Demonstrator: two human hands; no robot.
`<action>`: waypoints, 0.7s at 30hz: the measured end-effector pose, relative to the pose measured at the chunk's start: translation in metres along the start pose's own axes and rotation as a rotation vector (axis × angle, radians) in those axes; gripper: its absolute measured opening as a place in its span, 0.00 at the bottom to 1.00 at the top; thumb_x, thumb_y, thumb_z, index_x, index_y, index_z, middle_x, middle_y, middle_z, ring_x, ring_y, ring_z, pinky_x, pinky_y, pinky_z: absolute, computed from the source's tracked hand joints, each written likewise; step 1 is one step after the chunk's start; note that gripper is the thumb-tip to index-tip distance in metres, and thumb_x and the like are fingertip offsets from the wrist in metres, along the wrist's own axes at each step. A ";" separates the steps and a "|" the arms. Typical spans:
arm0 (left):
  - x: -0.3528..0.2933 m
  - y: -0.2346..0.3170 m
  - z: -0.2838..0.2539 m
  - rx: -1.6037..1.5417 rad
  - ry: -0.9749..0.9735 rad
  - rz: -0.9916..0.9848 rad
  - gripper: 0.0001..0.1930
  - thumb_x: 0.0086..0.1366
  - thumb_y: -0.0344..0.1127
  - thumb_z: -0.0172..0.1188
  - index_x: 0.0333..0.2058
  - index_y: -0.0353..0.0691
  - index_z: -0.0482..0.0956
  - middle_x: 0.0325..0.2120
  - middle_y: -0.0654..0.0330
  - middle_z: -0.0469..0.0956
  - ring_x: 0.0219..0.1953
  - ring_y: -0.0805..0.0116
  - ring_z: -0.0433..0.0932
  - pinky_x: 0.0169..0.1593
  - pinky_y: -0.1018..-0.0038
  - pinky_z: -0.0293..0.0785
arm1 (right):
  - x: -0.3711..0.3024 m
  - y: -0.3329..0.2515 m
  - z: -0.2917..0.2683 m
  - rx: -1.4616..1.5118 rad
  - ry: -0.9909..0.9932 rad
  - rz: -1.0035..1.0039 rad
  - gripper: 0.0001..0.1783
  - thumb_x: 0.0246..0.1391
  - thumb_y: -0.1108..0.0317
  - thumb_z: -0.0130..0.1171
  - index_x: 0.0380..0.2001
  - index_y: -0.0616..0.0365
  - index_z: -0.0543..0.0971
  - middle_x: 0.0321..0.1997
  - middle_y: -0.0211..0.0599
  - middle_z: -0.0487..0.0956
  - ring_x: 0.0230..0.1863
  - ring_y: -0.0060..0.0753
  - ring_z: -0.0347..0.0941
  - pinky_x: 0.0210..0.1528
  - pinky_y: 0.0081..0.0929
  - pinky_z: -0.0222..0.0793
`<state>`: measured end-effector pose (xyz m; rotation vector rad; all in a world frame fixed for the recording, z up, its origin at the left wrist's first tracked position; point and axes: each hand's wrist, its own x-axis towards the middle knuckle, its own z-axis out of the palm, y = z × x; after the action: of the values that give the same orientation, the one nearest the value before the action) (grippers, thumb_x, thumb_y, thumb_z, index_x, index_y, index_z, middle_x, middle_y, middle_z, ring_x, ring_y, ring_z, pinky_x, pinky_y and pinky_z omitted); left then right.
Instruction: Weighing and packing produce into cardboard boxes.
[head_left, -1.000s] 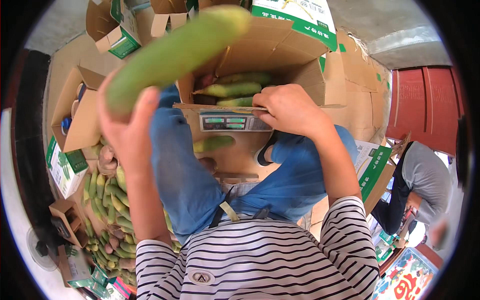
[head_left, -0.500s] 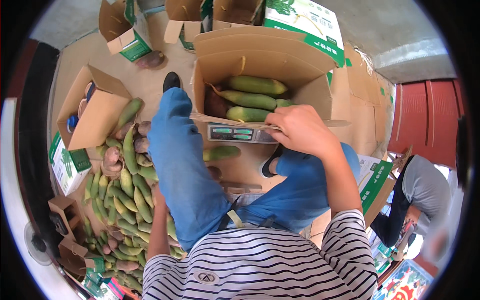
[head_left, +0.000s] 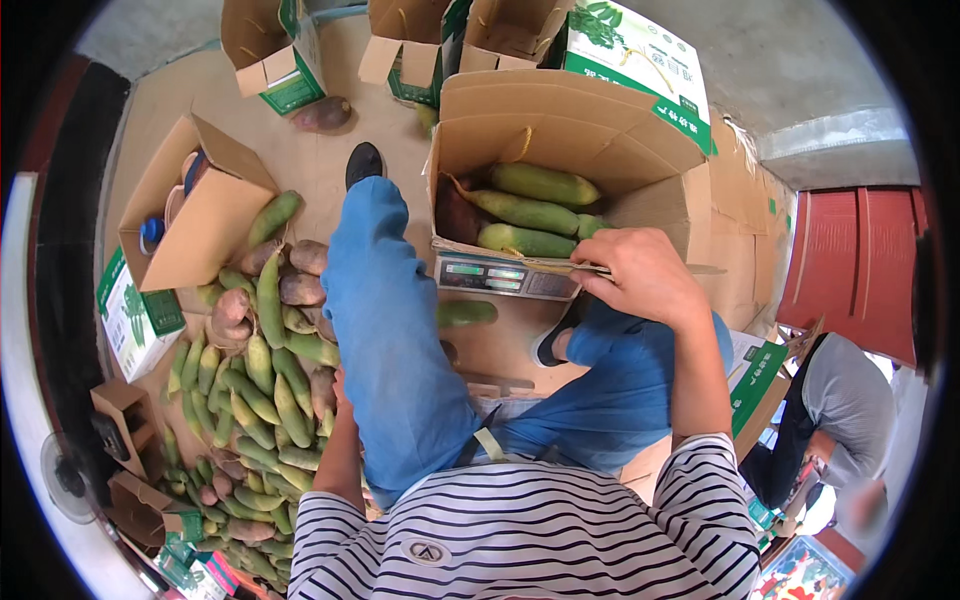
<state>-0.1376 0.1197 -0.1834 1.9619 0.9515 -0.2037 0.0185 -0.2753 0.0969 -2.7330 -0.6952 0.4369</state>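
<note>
My right hand (head_left: 645,275) is closed on the near flap of an open cardboard box (head_left: 575,108), thumb below the edge and fingers above. Inside the box lie several long green radishes (head_left: 545,183), with a dark reddish root (head_left: 459,213) at the left, partly in shadow. Under the box is a digital scale (head_left: 510,280) with lit displays. My left hand (head_left: 340,388) is down beside my left leg, next to a big heap of green radishes (head_left: 290,408); its fingers are hidden behind the leg. One green radish (head_left: 466,313) lies on the floor between my legs.
Open boxes (head_left: 405,65) and a closed white-and-green carton (head_left: 640,62) line the far side. A tilted box (head_left: 215,225) with items in it stands at the left. Purplish roots (head_left: 303,289) top the heap. At the right, another person (head_left: 845,410) bends over.
The whole view has shifted, so the box, scale and heap sit slightly further right. My right hand keeps its hold on the flap; my left stays low by the heap.
</note>
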 end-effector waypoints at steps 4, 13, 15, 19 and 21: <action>-0.003 -0.018 -0.013 0.103 0.057 0.000 0.30 0.55 0.44 0.67 0.49 0.29 0.67 0.44 0.47 0.74 0.48 0.55 0.74 0.51 0.65 0.69 | 0.000 -0.002 -0.001 -0.010 -0.022 0.010 0.09 0.49 0.62 0.59 0.30 0.55 0.79 0.27 0.38 0.77 0.32 0.45 0.75 0.32 0.41 0.68; 0.018 0.009 -0.071 0.063 0.338 0.236 0.44 0.49 0.49 0.72 0.56 0.26 0.61 0.51 0.42 0.68 0.52 0.54 0.70 0.56 0.63 0.67 | -0.010 0.000 0.008 -0.041 0.015 -0.002 0.08 0.45 0.65 0.61 0.28 0.57 0.78 0.26 0.39 0.76 0.32 0.45 0.75 0.33 0.40 0.68; 0.005 0.071 -0.099 0.115 0.463 0.406 0.42 0.51 0.46 0.72 0.56 0.26 0.61 0.52 0.42 0.67 0.53 0.54 0.69 0.57 0.62 0.65 | -0.012 0.001 0.012 -0.056 0.032 -0.002 0.08 0.44 0.65 0.61 0.28 0.57 0.78 0.25 0.39 0.76 0.32 0.44 0.75 0.33 0.40 0.69; -0.033 0.193 -0.121 -0.122 0.560 0.771 0.35 0.57 0.38 0.67 0.56 0.25 0.61 0.51 0.45 0.69 0.52 0.58 0.70 0.57 0.64 0.65 | -0.012 -0.001 0.013 -0.052 0.079 -0.037 0.08 0.42 0.67 0.60 0.26 0.58 0.77 0.25 0.40 0.76 0.31 0.46 0.75 0.33 0.41 0.69; -0.048 0.244 -0.107 -0.304 0.453 1.008 0.34 0.55 0.32 0.64 0.58 0.28 0.60 0.52 0.46 0.68 0.52 0.57 0.71 0.57 0.62 0.67 | -0.013 0.000 0.013 -0.054 0.100 -0.038 0.08 0.42 0.67 0.60 0.26 0.59 0.77 0.24 0.41 0.76 0.31 0.46 0.75 0.33 0.41 0.69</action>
<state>-0.0262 0.1101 0.0631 1.9856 0.1354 0.9255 0.0030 -0.2797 0.0879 -2.7648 -0.7419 0.2741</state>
